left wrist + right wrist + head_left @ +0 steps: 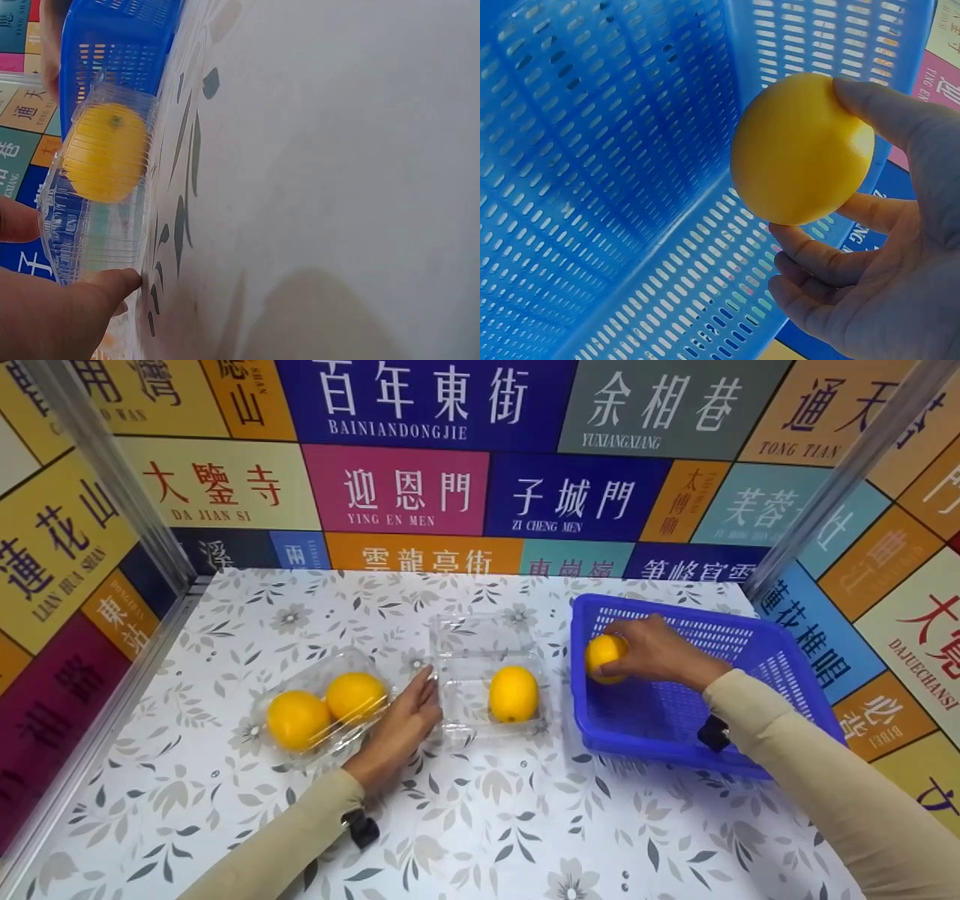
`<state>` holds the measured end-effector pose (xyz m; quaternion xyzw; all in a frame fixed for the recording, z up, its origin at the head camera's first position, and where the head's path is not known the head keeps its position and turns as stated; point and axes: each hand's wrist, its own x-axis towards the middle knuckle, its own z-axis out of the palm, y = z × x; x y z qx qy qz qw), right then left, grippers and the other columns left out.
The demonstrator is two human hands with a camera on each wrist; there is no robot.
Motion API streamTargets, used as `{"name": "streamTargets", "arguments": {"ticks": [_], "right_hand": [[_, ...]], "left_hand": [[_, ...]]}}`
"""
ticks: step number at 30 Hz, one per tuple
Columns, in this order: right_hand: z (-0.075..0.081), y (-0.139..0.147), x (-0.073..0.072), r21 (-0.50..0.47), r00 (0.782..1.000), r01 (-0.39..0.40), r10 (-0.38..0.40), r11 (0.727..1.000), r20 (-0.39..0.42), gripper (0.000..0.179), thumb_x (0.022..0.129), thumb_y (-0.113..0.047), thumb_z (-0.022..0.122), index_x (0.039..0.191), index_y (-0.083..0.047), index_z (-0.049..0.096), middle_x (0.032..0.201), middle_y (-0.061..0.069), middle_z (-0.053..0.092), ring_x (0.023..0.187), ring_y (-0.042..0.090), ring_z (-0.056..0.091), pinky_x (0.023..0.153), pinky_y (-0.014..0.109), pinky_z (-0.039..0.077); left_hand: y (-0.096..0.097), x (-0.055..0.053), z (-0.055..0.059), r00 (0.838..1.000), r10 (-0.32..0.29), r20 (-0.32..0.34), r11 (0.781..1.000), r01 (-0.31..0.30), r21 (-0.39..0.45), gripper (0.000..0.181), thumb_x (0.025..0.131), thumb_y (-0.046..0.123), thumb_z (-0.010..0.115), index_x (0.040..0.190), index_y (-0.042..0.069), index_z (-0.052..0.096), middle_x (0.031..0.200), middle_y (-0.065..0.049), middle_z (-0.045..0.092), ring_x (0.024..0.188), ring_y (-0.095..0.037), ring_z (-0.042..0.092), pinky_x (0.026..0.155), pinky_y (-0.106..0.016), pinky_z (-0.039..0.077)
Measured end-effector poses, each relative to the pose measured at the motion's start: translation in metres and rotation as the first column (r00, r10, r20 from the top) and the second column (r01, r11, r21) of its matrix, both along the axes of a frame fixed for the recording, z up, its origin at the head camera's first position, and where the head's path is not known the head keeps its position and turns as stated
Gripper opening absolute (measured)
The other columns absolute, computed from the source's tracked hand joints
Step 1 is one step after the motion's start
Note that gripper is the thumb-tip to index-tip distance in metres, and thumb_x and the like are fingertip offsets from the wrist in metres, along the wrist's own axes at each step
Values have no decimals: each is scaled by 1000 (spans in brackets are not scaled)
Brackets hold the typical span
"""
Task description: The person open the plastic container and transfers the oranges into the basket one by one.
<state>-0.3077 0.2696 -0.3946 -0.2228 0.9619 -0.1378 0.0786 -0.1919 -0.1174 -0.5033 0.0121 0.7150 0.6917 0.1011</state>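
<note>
Gripping one smooth yellow round fruit (606, 658) inside the left end of a blue perforated plastic basket (660, 751).
The right hand (656, 652) has its grip closed on it, thumb and fingertips pinching its sides; the left hand (401, 727) has nearly straight fingers at the left edge of a clear hinged plastic container (466, 706), lid folded back, with one yellow fruit (514, 694) inside; whether they press it, I cannot tell. Further left, a second clear container (319, 671) holds two yellow fruits (298, 721) on the white leaf-patterned desk (450, 825). Smooth skin could slip from a fingertip pinch, a low lift could knock the fruit on the basket's rim, and the light container might slide if bumped. No brand is readable on basket or containers; coloured wall panels (397, 487) read BAINIANDONGJIE, YING EN MEN, ZI CHENG MEN and DA JIAN SI under Chinese characters.
</note>
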Motion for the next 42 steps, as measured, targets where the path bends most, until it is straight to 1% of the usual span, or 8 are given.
{"name": "streamTargets", "arguments": {"ticks": [3, 11, 18, 26, 30, 32, 37, 42], "right_hand": [[-2, 0, -1, 7, 1000, 7, -7, 1000, 4, 59, 90, -34, 90, 133, 3, 72, 119, 21, 76, 112, 48, 59, 98, 61, 44], [-2, -2, -4, 19, 999, 33, -33, 999, 39, 60, 92, -35, 89, 136, 1, 72, 122, 21, 74, 116, 50, 57, 98, 62, 48], [-10, -3, -8, 44, 1000, -13, 12, 999, 15, 58, 91, -32, 90, 132, 4, 72, 118, 22, 76, 106, 46, 62, 96, 60, 49], [-12, -5, -6, 69, 1000, 0, -1, 998, 14, 57, 92, -32, 87, 133, 4, 70, 113, 21, 74, 101, 43, 64, 91, 57, 55], [-6, -9, -3, 65, 998, 49, -52, 997, 42, 74, 93, -40, 87, 147, 5, 63, 130, 27, 71, 118, 49, 60, 104, 63, 52], [-2, -10, -1, 57, 996, 73, -76, 996, 52, 77, 95, -38, 85, 153, 5, 58, 139, 31, 67, 128, 52, 55, 110, 67, 48], [9, -15, 2, 7, 994, 100, -100, 995, 31, 64, 99, -22, 77, 154, 5, 57, 149, 34, 58, 140, 54, 48, 117, 70, 43], [13, -22, 9, -65, 989, 141, -143, 988, -29, 60, 102, -29, 74, 152, 2, 61, 154, 30, 56, 144, 50, 45, 121, 70, 40]], "left_hand": [[1, -1, 0, 1000, -6, -30, 1000, 6, -14, 82, 106, 13, 55, 178, 12, 16, 181, -15, 25, 166, -32, 29, 134, -48, 24], [0, 0, 1, 1000, -8, 3, 1000, 8, 7, 83, 106, 16, 56, 179, 17, 15, 182, -10, 23, 167, -28, 27, 134, -47, 25], [-1, 1, 1, 999, -9, 35, 1000, 8, 23, 84, 107, 17, 57, 179, 21, 15, 183, -5, 23, 166, -24, 28, 134, -46, 25], [-2, 2, 1, 999, -19, 50, 999, 17, 40, 84, 108, 20, 58, 179, 25, 13, 183, -2, 21, 167, -23, 27, 135, -47, 22], [-1, 0, 2, 1000, -12, 11, 1000, 12, 15, 82, 107, 17, 56, 179, 18, 15, 182, -8, 23, 166, -26, 28, 135, -45, 23], [0, -1, 3, 1000, -10, -6, 1000, 10, 2, 82, 107, 15, 55, 178, 15, 15, 182, -11, 24, 166, -27, 29, 135, -44, 24], [0, -1, 1, 1000, -9, 3, 1000, 9, 10, 82, 107, 15, 55, 178, 16, 15, 182, -11, 23, 166, -27, 28, 135, -44, 24], [-1, -1, 0, 1000, -13, 10, 1000, 13, 11, 82, 108, 18, 56, 179, 17, 14, 183, -10, 22, 167, -27, 27, 135, -46, 23]]}}
